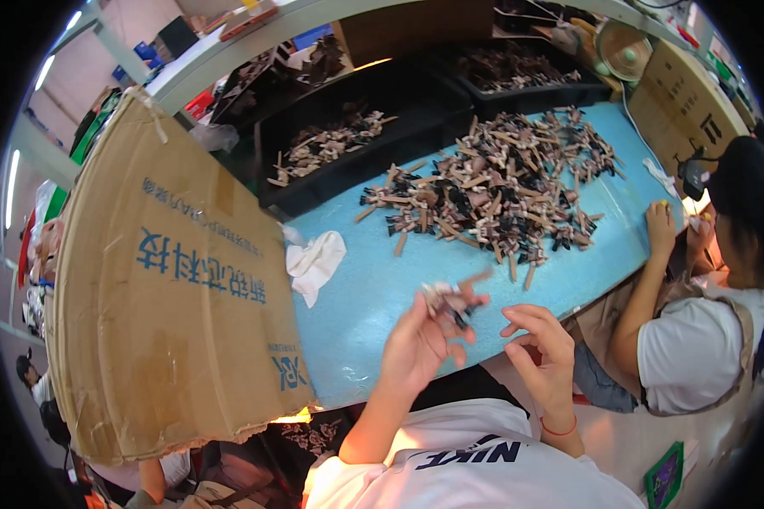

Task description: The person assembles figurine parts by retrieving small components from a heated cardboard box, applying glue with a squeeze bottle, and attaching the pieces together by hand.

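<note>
My left hand (pixel 417 343) is closed on a small toy figure (pixel 446 302) with pale, brown and black parts, blurred by motion. It holds the figure above the near edge of the blue tabletop (pixel 369 263). Just to its right, my right hand (pixel 544 346) has bent, parted fingers and nothing between them. A red band circles that wrist. Beyond both hands lies a large heap of similar toy figures (pixel 505 191) in brown, pink, white and black, with flat tan limbs sticking out. Their fine detail is too small to make out.
A crumpled white cloth (pixel 316 265) lies left of the heap. Two black bins, a left bin (pixel 399 140) and a right bin (pixel 590 89), hold more pieces behind it. A cardboard panel (pixel 178 305) walls the left; another cardboard box (pixel 683 97) stands back right. A co-worker (pixel 696 339) sits on the right.
</note>
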